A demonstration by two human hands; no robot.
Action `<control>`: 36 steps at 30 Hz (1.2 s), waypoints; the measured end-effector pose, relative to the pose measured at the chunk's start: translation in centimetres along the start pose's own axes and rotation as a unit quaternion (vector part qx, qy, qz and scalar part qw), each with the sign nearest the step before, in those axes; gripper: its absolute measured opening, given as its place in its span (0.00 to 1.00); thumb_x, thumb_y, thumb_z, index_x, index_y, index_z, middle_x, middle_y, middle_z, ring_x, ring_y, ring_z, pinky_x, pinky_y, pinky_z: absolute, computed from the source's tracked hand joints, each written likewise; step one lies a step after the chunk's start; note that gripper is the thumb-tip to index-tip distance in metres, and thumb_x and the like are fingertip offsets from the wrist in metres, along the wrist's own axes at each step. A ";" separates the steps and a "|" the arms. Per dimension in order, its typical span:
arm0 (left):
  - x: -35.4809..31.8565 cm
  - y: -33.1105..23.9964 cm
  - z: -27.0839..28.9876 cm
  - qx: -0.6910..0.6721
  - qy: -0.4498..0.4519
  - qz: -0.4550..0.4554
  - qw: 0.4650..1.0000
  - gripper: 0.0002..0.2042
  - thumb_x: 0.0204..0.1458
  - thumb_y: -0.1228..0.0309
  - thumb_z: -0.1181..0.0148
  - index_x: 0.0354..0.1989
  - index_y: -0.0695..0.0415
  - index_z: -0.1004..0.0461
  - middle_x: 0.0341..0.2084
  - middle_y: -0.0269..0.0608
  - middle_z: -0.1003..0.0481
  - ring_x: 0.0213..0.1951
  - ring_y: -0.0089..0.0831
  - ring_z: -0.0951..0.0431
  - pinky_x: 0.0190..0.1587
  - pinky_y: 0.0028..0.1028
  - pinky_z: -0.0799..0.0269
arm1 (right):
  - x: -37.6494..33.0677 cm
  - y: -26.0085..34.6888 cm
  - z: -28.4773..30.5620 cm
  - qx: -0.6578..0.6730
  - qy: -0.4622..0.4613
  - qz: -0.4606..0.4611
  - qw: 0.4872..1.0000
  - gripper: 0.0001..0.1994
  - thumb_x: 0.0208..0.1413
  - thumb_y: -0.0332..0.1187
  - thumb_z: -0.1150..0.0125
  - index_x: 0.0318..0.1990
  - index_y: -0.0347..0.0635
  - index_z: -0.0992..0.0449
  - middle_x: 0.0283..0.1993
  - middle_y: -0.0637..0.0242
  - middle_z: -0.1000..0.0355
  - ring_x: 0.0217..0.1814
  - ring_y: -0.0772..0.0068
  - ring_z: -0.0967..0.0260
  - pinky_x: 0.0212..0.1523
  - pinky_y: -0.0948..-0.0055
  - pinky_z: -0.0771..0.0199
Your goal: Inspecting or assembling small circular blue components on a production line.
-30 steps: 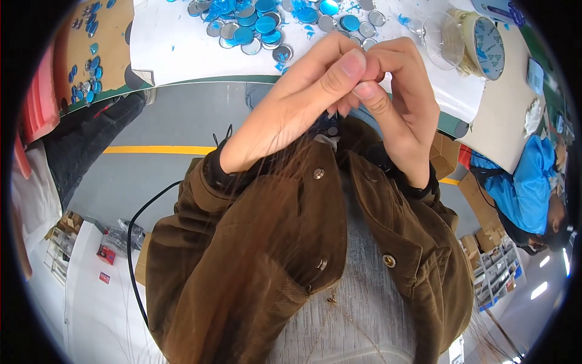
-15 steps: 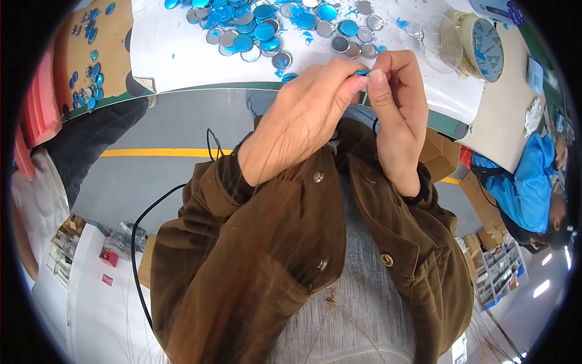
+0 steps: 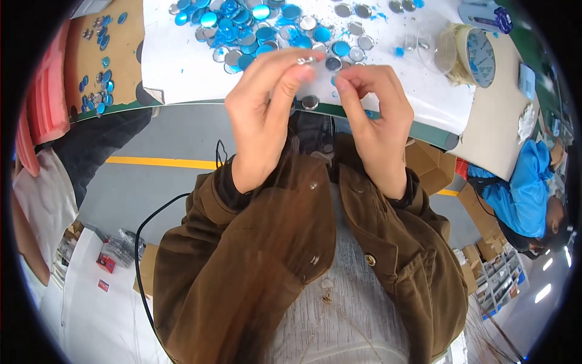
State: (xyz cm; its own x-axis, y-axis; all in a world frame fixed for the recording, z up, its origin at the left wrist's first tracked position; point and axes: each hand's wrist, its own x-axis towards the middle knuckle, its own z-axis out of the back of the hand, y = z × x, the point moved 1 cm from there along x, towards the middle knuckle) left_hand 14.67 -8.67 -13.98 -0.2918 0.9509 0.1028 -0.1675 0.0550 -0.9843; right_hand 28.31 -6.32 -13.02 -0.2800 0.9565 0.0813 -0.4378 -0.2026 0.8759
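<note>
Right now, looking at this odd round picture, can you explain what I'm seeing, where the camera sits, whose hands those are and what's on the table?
The picture comes from a wide fisheye camera worn on a person's head, looking down, so straight edges bend near the rim. There is no machine; the two bare hands belong to the wearer, whose brown jacket sleeves rise from the lower edge. The left hand pinches a small silvery round metal piece between its fingertips. The right hand is raised beside it, fingertips curled close; whether it holds anything is hard to tell. Beyond them lies a white table strewn with many small round discs, some blue, some silvery. To the left a brown board carries more of them. Another person in a blue top is at the right edge.
</note>
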 end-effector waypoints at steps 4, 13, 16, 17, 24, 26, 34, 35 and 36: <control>-0.2 -0.2 -0.3 -0.034 0.023 0.068 0.997 0.05 0.45 0.75 0.46 0.29 0.63 0.27 0.23 0.39 0.28 0.20 0.22 0.30 0.24 0.17 0.35 | 0.4 -0.6 0.2 -0.022 -0.021 0.056 0.998 0.07 0.46 0.20 0.50 0.33 0.35 0.30 0.31 0.63 0.34 0.27 0.73 0.36 0.26 0.79 0.37; 1.3 -1.8 -1.2 -0.088 0.107 0.188 0.972 0.03 0.43 0.77 0.44 0.27 0.63 0.28 0.20 0.38 0.29 0.22 0.20 0.32 0.24 0.18 0.37 | 1.3 0.0 1.9 0.086 -0.044 0.066 0.993 0.07 0.44 0.20 0.46 0.33 0.37 0.27 0.29 0.62 0.33 0.27 0.72 0.37 0.28 0.79 0.36; 2.3 -0.9 -0.4 0.226 -0.004 -0.098 0.969 0.06 0.39 0.77 0.43 0.28 0.60 0.28 0.20 0.37 0.31 0.25 0.30 0.31 0.26 0.24 0.37 | 1.9 0.1 3.6 -0.012 -0.200 0.093 0.975 0.09 0.42 0.20 0.44 0.33 0.38 0.26 0.28 0.63 0.34 0.29 0.71 0.37 0.30 0.79 0.36; 2.8 -0.4 -0.1 0.225 -0.005 -0.099 0.969 0.06 0.39 0.77 0.43 0.28 0.60 0.28 0.20 0.37 0.31 0.25 0.30 0.31 0.26 0.24 0.37 | 2.1 -0.2 4.3 -0.097 -0.210 0.092 0.968 0.09 0.42 0.20 0.44 0.34 0.37 0.27 0.29 0.62 0.33 0.31 0.72 0.37 0.32 0.79 0.37; 4.2 0.6 0.1 0.458 0.098 -0.192 0.862 0.13 0.38 0.78 0.44 0.36 0.55 0.27 0.30 0.41 0.35 0.35 0.35 0.36 0.36 0.28 0.38 | 2.8 -0.5 3.7 -0.267 -0.293 0.130 0.909 0.11 0.39 0.18 0.42 0.34 0.39 0.27 0.31 0.63 0.34 0.32 0.70 0.37 0.31 0.78 0.37; 4.5 0.8 0.0 0.454 0.100 -0.190 0.865 0.13 0.37 0.78 0.44 0.35 0.55 0.27 0.31 0.41 0.35 0.35 0.36 0.36 0.37 0.28 0.39 | 2.5 0.2 3.0 -0.190 -0.247 0.150 0.938 0.10 0.40 0.20 0.42 0.34 0.39 0.27 0.33 0.64 0.33 0.33 0.71 0.37 0.32 0.78 0.37; 4.9 -1.7 -0.1 0.424 0.064 -0.219 0.876 0.09 0.36 0.79 0.44 0.29 0.59 0.30 0.27 0.41 0.35 0.30 0.35 0.35 0.33 0.27 0.38 | 0.9 0.2 0.4 -0.131 0.144 0.189 0.962 0.11 0.35 0.24 0.39 0.31 0.38 0.28 0.30 0.63 0.36 0.30 0.64 0.38 0.29 0.72 0.38; 5.0 -1.9 0.0 0.399 0.058 -0.218 0.889 0.08 0.34 0.80 0.44 0.27 0.61 0.32 0.27 0.43 0.36 0.30 0.38 0.36 0.32 0.29 0.39 | 0.8 -0.2 0.2 -0.129 0.148 0.186 0.963 0.11 0.35 0.24 0.39 0.31 0.38 0.28 0.30 0.63 0.36 0.30 0.64 0.38 0.29 0.72 0.38; 5.0 -2.0 0.0 0.373 0.052 -0.217 0.901 0.08 0.33 0.82 0.45 0.24 0.63 0.35 0.26 0.45 0.38 0.30 0.41 0.37 0.32 0.31 0.40 | 0.7 -0.7 0.0 -0.129 0.145 0.191 0.962 0.11 0.34 0.24 0.38 0.31 0.38 0.28 0.29 0.64 0.36 0.30 0.63 0.39 0.28 0.72 0.38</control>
State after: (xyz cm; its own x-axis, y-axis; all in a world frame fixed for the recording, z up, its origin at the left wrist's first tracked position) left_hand 13.50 -4.06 -11.52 0.0359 0.9149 0.4021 -0.8424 0.2442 -0.4804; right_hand 28.41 -5.54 -13.55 -0.6734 0.7105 0.2042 -0.4430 -0.6090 0.6579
